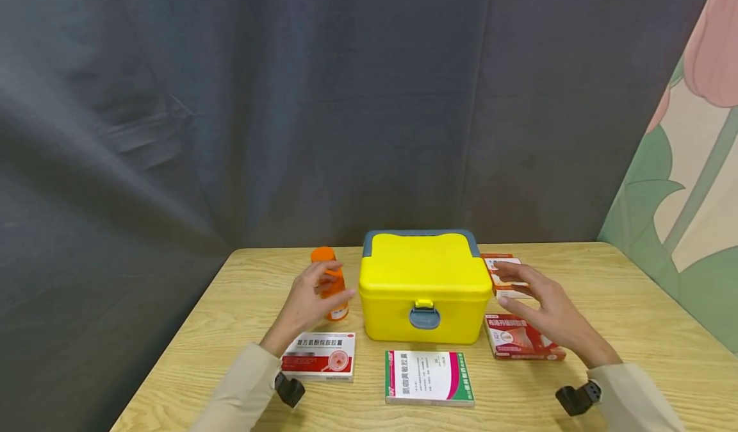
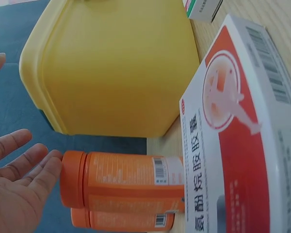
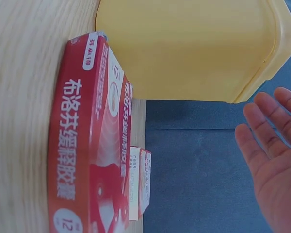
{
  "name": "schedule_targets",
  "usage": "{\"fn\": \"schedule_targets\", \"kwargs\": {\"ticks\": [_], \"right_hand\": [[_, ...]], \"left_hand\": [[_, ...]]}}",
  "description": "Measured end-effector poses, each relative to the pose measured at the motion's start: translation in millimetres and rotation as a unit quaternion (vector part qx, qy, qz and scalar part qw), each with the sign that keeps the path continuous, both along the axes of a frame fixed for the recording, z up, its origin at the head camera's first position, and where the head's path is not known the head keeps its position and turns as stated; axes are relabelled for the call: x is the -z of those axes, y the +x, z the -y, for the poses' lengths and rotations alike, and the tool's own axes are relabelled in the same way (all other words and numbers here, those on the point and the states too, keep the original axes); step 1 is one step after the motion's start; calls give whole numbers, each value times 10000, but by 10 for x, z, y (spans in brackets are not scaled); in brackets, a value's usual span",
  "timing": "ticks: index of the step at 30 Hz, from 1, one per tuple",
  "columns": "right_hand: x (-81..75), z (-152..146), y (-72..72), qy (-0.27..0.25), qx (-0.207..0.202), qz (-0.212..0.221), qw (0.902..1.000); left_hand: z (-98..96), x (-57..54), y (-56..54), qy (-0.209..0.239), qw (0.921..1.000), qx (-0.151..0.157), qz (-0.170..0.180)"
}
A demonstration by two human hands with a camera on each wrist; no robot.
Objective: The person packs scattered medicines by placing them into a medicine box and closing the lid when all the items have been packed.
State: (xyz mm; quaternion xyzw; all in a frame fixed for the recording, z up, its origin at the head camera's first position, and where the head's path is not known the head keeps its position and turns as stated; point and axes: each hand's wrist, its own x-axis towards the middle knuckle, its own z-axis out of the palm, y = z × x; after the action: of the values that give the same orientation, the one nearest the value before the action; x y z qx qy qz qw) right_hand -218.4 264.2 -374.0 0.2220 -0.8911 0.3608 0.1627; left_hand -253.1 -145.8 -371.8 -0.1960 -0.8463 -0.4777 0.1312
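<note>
A yellow lidded box with a grey-blue latch stands closed on the table. My left hand hovers off its left side with fingers apart, holding nothing. Behind that hand is an orange bottle; the left wrist view shows two orange bottles side by side, the fingertips near one cap. On the other side my right hand is raised with fingers spread, nothing in it. Below it lies a red medicine box, and a white-and-orange medicine box is partly hidden behind the fingers.
A red-and-white medicine box lies at the front left, near the left wrist. In front of the yellow box is a white, green and magenta medicine box. A dark curtain hangs behind the wooden table.
</note>
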Motion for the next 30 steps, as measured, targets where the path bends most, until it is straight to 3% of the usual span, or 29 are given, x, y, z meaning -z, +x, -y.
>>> {"fn": "schedule_targets", "kwargs": {"ticks": [12, 20, 30], "right_hand": [[57, 24, -48, -119, -5, 89, 9999], [65, 59, -39, -170, 63, 66, 9998], [106, 75, -58, -249, 71, 240, 9994]], "left_hand": [[-125, 29, 3, 22, 9998, 149, 118], [-187, 45, 4, -50, 10000, 48, 44], [-227, 95, -22, 129, 9995, 53, 294]]}}
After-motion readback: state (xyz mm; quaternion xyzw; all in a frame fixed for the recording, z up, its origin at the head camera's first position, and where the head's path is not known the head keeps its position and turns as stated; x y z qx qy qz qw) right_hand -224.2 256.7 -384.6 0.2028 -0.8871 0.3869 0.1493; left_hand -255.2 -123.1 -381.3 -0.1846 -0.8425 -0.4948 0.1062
